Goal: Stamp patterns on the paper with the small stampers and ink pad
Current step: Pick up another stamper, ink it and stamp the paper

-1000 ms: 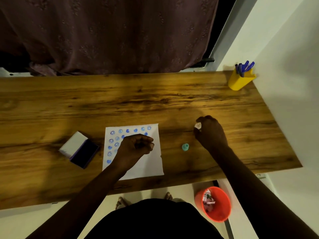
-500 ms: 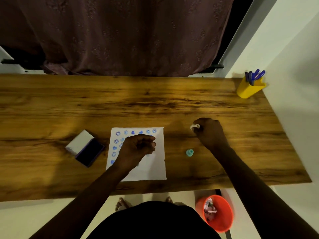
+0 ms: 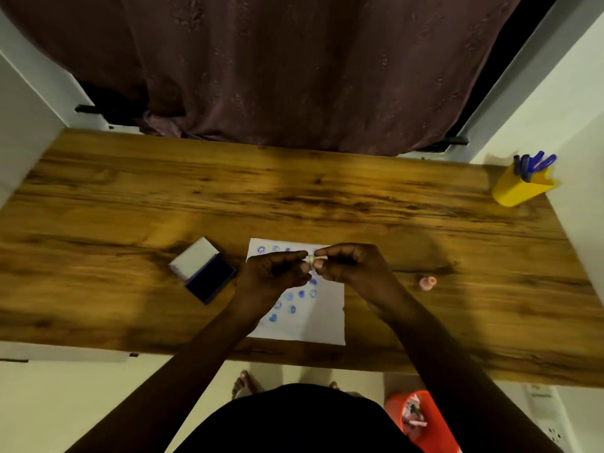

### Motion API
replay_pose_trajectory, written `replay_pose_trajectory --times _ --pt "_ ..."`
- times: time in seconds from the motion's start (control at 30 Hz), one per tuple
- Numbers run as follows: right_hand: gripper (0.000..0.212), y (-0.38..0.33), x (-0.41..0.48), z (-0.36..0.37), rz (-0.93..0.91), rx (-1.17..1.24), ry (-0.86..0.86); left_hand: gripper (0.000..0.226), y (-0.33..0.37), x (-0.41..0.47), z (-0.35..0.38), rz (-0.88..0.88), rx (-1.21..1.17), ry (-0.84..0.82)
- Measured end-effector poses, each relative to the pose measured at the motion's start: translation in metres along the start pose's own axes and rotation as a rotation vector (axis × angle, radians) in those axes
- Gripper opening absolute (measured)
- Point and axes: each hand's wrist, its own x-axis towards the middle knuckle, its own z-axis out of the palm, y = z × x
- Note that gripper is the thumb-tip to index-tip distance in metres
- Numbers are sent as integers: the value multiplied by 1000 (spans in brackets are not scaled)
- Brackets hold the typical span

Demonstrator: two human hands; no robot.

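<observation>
A white paper [image 3: 322,317] with several blue stamped marks lies near the table's front edge. Above its upper part my left hand [image 3: 273,276] and my right hand [image 3: 351,264] meet, both pinching one small pale stamper [image 3: 311,259] between their fingertips. The open ink pad [image 3: 211,277], dark purple with a white lid folded back, sits just left of the paper. A second small stamper [image 3: 427,282], pinkish, lies on the wood to the right of my right forearm. The hands hide part of the paper's top rows.
A yellow pen holder [image 3: 519,188] with blue pens stands at the table's far right corner. A dark curtain [image 3: 294,70] hangs behind the wooden table [image 3: 327,197]. An orange bin [image 3: 425,420] sits on the floor below the front edge, by a white wall at right.
My right hand carried the pale stamper leftward from the bare wood to above the paper, where my left hand rose to meet it. The camera view shifted.
</observation>
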Motion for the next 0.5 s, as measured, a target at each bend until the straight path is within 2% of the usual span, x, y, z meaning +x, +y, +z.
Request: replay_pose_trajectory --times 0.1,0.27,0.5 --pt "26 0 1 13 6 -3 -35 33 -4 -5 -14 -12 -29 -2" --pt "26 -2 8 40 -55 -150 -75 29 -9 -18 -41 28 -51 12" --pt "28 -12 22 77 -226 -293 -204 23 -10 -35 -79 29 -120 49"
